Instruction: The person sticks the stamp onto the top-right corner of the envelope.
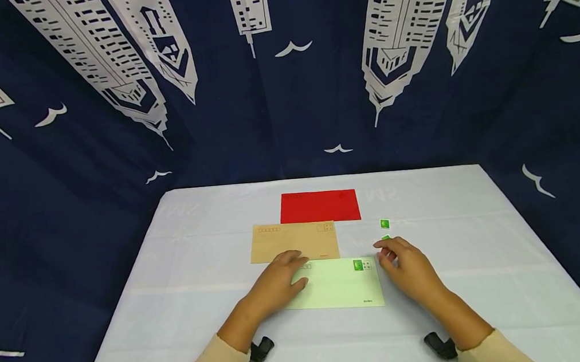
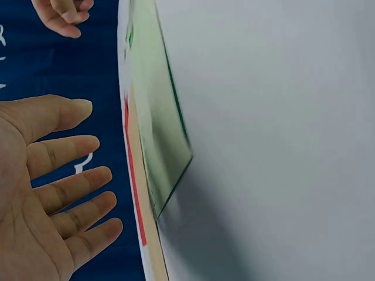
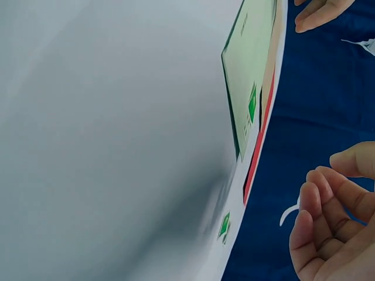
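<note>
A pale green envelope (image 1: 338, 287) lies nearest the person, a green stamp (image 1: 358, 265) at its upper right corner. The left hand (image 1: 277, 285) hovers over the envelope's left end, fingers spread and relaxed, holding nothing in the left wrist view. Just beyond the envelope's right edge is the right hand (image 1: 410, 268), its fingers loosely bent and nothing between them in the right wrist view. Close to its fingertips lies a loose green stamp (image 1: 385, 237), partly hidden by the hand. Another stamp (image 1: 384, 224) lies a little farther back.
A tan envelope (image 1: 295, 241) lies behind the green one, and a red envelope (image 1: 320, 207) behind that. All rest on a white-covered table (image 1: 198, 258). A dark blue cloth (image 1: 273, 107) with white building prints hangs behind the table.
</note>
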`<state>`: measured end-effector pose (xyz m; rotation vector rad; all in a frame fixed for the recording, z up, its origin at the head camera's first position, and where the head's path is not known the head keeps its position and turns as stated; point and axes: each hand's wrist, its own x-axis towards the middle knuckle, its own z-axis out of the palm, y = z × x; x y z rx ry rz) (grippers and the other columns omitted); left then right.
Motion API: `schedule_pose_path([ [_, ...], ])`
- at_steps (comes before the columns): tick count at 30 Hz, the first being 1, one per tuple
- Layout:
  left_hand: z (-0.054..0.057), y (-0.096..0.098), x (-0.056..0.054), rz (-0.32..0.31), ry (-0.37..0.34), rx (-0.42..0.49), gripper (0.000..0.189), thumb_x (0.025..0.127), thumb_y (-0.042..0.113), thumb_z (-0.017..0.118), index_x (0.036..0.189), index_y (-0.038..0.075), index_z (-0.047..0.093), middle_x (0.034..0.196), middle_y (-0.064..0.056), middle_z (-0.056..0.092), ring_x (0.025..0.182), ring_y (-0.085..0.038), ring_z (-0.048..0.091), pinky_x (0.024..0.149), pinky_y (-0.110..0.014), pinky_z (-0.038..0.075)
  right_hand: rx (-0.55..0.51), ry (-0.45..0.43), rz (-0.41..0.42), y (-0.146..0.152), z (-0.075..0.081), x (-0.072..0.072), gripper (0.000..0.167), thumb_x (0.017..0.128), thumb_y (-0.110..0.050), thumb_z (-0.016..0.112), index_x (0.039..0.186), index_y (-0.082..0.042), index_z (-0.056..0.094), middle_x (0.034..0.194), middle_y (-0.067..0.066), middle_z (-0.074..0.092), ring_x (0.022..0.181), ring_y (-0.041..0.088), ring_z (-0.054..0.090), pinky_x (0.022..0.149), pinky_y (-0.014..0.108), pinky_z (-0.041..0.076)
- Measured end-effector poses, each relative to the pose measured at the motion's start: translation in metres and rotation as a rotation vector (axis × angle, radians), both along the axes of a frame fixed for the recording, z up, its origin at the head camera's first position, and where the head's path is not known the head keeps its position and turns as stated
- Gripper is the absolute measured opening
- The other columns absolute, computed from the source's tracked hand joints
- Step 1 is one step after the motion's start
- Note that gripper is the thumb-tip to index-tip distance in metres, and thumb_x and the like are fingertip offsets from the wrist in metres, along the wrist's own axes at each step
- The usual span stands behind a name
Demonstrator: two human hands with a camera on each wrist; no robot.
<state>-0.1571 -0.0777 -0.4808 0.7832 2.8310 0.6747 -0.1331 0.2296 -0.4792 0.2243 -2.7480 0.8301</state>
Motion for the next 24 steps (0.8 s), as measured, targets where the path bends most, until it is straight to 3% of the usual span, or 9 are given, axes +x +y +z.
schedule_pose_path([
  [12, 0.011, -0.007, -0.022, 0.072, -0.013, 0.052, 0.049, 0.098, 0.029, 0.066, 0.143, 0.012, 0.058, 0.153, -0.007, 0.05, 0.146, -0.029, 0.043, 0.12, -0.047, 0.039, -0.031, -0.008, -0.002, 0.01, -0.004, -0.008, 0.023, 0.092, -0.006, 0.067, 0.114, -0.003, 0.072, 0.095, 0.004, 0.065, 0.084, 0.018, 0.061, 0.07, 0.029, 0.051],
  [24, 0.008, -0.011, -0.04, 0.087, -0.034, 0.015, 0.053, 0.098, 0.03, 0.065, 0.146, 0.011, 0.055, 0.158, -0.012, 0.044, 0.15, -0.031, 0.037, 0.123, -0.05, 0.034, -0.033, -0.04, -0.05, 0.025, -0.008, -0.018, 0.024, 0.093, -0.007, 0.067, 0.116, -0.002, 0.07, 0.098, 0.008, 0.065, 0.088, 0.021, 0.062, 0.071, 0.031, 0.049],
])
